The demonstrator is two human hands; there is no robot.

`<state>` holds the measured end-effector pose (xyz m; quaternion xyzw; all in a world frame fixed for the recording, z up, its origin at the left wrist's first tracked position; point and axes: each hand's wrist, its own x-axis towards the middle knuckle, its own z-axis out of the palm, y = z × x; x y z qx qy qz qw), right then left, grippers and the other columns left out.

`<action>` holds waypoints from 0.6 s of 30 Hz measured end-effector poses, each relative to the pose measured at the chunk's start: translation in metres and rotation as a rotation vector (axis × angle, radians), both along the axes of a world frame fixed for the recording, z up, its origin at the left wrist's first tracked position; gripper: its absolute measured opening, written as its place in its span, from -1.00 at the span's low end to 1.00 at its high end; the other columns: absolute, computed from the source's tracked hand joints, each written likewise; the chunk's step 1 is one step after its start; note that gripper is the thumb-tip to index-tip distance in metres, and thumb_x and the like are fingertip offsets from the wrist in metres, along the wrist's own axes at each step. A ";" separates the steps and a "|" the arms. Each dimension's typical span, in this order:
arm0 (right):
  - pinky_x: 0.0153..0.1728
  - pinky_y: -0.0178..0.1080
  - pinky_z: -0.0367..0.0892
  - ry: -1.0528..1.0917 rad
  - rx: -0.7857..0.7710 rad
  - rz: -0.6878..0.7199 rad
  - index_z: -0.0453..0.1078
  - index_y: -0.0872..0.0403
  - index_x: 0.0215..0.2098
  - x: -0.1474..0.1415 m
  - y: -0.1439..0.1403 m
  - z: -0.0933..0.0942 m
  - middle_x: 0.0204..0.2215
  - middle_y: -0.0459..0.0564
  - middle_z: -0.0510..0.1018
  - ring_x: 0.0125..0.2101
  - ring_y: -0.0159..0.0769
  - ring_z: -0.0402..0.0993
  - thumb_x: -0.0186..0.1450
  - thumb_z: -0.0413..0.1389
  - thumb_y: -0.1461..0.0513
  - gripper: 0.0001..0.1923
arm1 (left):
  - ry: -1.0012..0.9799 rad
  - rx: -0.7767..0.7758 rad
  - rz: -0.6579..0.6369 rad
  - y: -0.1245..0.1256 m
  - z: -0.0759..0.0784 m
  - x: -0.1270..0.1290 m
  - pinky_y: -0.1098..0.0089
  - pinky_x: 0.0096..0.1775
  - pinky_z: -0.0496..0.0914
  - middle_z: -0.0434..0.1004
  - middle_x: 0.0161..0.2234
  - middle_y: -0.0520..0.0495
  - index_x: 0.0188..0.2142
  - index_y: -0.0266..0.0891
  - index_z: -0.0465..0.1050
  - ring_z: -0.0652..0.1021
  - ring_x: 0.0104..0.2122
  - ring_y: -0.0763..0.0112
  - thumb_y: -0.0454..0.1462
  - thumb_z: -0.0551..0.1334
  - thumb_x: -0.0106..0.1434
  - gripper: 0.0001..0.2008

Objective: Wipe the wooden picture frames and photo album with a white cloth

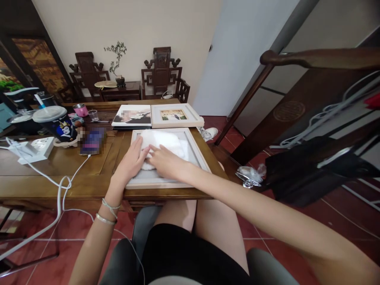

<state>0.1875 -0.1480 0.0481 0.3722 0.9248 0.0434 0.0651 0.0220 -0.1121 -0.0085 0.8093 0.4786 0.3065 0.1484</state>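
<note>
A pale wooden picture frame [200,156] lies flat at the near edge of the table, with a light grey inner border. On it rests a folded, fluffy white cloth [166,139]. My left hand [132,159] lies along the cloth's left side, fingers stretched out and thumb toward the right. From the right, my right hand [166,161] presses on the cloth's near part, fingers extended and pointing left, close to the left thumb. Both hands touch the cloth from above; what lies beneath their palms is hidden.
Behind the frame stand a framed photo [175,115] and a white photo panel [132,114]. To the left are a phone [92,141] on a white cable, a lidded cup [61,126], a power strip [37,149] and a small clear cup [93,115]. A wooden rack [267,107] stands right.
</note>
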 end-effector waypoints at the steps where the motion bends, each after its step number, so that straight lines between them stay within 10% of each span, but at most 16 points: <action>1: 0.15 0.10 0.22 0.000 -0.034 0.024 0.44 0.25 0.09 0.002 -0.012 0.006 0.21 0.31 0.38 0.30 0.10 0.11 0.29 -0.01 0.46 -0.57 | -0.006 -0.029 0.015 -0.003 0.002 0.001 0.11 0.35 0.02 0.08 0.37 -0.32 0.34 -0.38 0.09 0.14 0.36 0.16 0.07 -0.17 0.43 -0.30; 8: -0.08 -0.11 0.35 0.031 -0.204 0.038 0.51 0.18 -0.07 0.005 -0.050 0.033 -0.15 0.21 0.61 0.04 -0.02 0.44 0.28 -0.05 0.47 -0.62 | -0.027 -0.116 0.028 -0.010 0.013 0.003 0.21 0.32 0.09 0.27 0.29 -0.27 0.27 -0.38 0.25 0.27 0.31 0.17 0.07 -0.26 0.44 -0.28; 18: 0.07 0.11 0.26 0.181 0.004 -0.164 0.51 0.25 -0.02 -0.039 -0.081 0.011 0.09 0.37 0.48 0.16 0.19 0.32 0.34 -0.01 0.31 -0.65 | -0.179 -0.226 0.079 0.001 0.009 -0.001 0.23 0.29 0.19 0.35 0.26 -0.12 0.22 -0.22 0.33 0.34 0.27 0.28 -0.01 -0.28 0.48 -0.38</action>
